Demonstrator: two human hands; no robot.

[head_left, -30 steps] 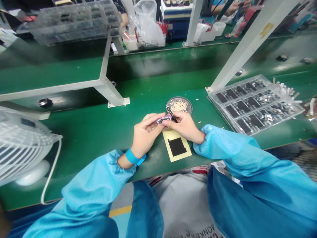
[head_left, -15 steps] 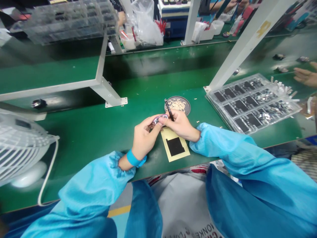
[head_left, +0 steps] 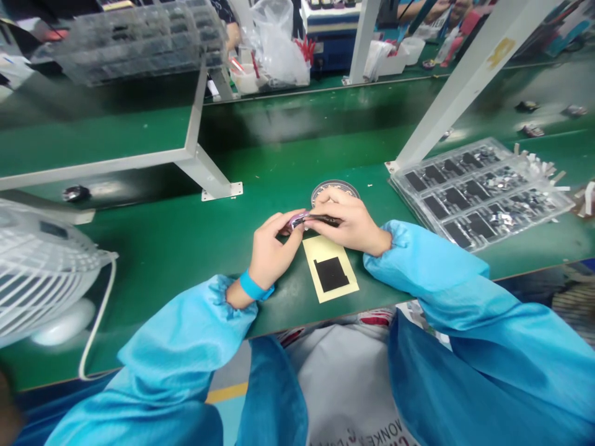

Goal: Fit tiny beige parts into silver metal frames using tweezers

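My left hand (head_left: 275,246) is closed around a small purple-edged part (head_left: 297,218) with a shiny, light-coloured inside; its exact kind is too small to tell. In my right hand (head_left: 349,218) is a pair of black tweezers (head_left: 328,219), lying nearly level, with the tip at the part. Both hands meet just above the green bench. Below them lies a yellow sheet (head_left: 316,271) bearing a black rectangular sticker (head_left: 331,274). Behind my right hand, a round dish (head_left: 346,184) of small pale pieces is partly hidden.
Stacked clear trays (head_left: 458,192) with black pieces and silvery strips stand on the right. A white fan (head_left: 41,272) and its cord are at the left. A raised shelf (head_left: 106,130) and a slanting white post (head_left: 446,105) frame the bench. Across the divider is a plastic bag (head_left: 279,46).
The tweezers have swung from upright between my right fingers to nearly level, tip at the part. My right hand has shifted slightly right and now covers more of the dish.
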